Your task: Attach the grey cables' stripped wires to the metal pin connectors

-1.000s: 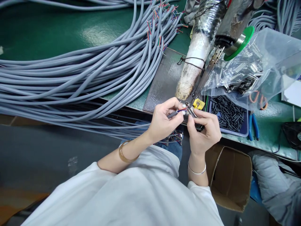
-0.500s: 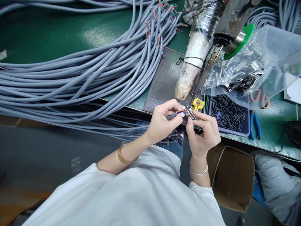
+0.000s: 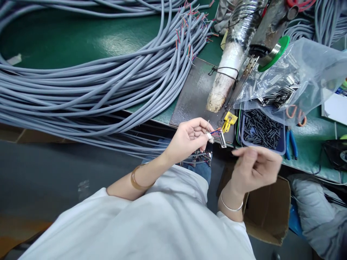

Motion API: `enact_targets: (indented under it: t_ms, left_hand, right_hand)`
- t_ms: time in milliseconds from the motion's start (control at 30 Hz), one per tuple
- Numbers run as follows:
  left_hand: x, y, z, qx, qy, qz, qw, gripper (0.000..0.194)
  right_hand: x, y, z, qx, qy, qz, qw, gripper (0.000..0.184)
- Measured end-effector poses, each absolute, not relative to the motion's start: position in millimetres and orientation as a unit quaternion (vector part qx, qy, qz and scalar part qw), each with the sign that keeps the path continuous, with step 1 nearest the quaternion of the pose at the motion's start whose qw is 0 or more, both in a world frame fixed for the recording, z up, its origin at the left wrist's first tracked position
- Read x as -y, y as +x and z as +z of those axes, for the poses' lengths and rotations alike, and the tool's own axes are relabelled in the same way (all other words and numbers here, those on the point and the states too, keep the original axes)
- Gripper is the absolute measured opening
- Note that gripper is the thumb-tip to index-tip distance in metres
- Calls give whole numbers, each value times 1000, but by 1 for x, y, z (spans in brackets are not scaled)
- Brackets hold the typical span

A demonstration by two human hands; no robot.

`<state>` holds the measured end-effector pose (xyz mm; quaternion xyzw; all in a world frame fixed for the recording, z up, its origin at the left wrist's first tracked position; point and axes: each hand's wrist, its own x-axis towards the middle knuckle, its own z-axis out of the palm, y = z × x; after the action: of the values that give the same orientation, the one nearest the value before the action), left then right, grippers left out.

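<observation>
My left hand (image 3: 191, 137) is closed in a pinch on a grey cable, whose coloured wires (image 3: 216, 131) emerge past the fingertips. Those wires run to a small metal multi-pin connector (image 3: 222, 139), which hangs just beyond my left fingers, over the table's front edge. To the right of the connector and apart from it is my right hand (image 3: 256, 166). Its fingers are partly curled and smeared by motion, so anything in them cannot be made out. A yellow clip-like piece (image 3: 229, 121) lies behind the connector, below the soldering iron's tip (image 3: 229, 103).
Many grey cables (image 3: 108, 86) cover the left of the green table. A blue bin (image 3: 284, 142) of small black pieces stands right, beside blue-handled pliers (image 3: 291, 144). Behind are a clear bag (image 3: 311, 61), a solder spool (image 3: 276, 56) and a white wrapped tube (image 3: 223, 79). Below sits a cardboard box (image 3: 267, 213).
My right hand has come off the connector and moved to the right. My left hand still holds the cable, and the connector now hangs from its wires, turned more upright.
</observation>
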<state>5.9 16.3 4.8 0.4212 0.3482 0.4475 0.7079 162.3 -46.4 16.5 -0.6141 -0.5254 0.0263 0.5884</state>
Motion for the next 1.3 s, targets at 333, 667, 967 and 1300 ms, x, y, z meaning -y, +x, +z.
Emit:
enact_targets:
  t_ms: [333,667,967,1300]
  left_hand:
    - [-6,4,4,-322,427,443,720,16]
    - [-2,1,-3,-309,388,460,737,25]
    - [-1,3,-1,-310,390,446,744,24]
    - [-7,3,-10,-298,379,420,769,28]
  right_hand:
    - [48,156,17,673,-607,18,423,28]
    - [53,157,5,660,-615,56,428,32]
    - [52,156,6,683,-607,-20,407,38]
    - [49,152,-7,721,-563,-149,376,39]
